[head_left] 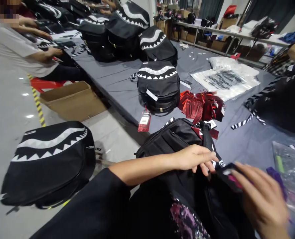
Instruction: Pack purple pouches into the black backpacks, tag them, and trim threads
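A black backpack (172, 139) lies on its side in front of me, its upper part on the table edge. Over its strap with white lettering (222, 163) reaches my left hand (198, 157), fingers loosely bent and apart, touching or just above it. My right hand (264, 196), smeared by motion, is closed around the edge of something dark with a bit of pink at the strap's right end; what it grips is unclear. Just beyond the backpack is a pile of shiny red hang tags (202, 104). A finished-looking backpack with a shark-mouth print (158, 83) stands behind, a red tag (144, 121) hanging from it.
Several more shark-mouth backpacks (127, 30) stand farther back on the grey-covered table (107, 79). White printed plastic bags (224, 79) lie to the right. Another backpack (50, 162) is at my left, near a cardboard box (75, 101). A co-worker's arm (43, 54) shows at left.
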Action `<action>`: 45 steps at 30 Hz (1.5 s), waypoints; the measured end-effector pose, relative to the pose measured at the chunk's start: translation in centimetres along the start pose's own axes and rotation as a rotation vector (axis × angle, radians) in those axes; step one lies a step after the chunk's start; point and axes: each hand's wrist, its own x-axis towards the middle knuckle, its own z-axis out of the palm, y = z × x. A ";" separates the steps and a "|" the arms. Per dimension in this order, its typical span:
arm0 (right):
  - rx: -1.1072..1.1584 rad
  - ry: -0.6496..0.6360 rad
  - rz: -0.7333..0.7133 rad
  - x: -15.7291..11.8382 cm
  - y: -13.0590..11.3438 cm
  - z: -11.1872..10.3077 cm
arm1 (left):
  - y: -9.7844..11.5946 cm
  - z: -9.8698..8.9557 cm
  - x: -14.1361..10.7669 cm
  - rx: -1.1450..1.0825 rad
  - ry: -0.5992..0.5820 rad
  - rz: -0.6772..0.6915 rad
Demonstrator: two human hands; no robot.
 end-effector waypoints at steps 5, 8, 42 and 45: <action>0.063 -0.069 -0.159 4.2 -3.1 4.4 | -1.5 -1.5 -2.1 -0.217 0.123 0.020; 0.173 0.073 0.199 5.1 -4.0 5.1 | -1.3 -2.5 -3.5 -0.179 0.335 0.060; -0.261 -1.111 0.145 17.8 -4.7 12.1 | -7.0 -10.8 -5.0 1.249 0.831 0.396; -0.294 -1.108 0.105 17.6 -5.3 11.4 | -7.4 -10.7 -5.1 1.312 0.904 0.339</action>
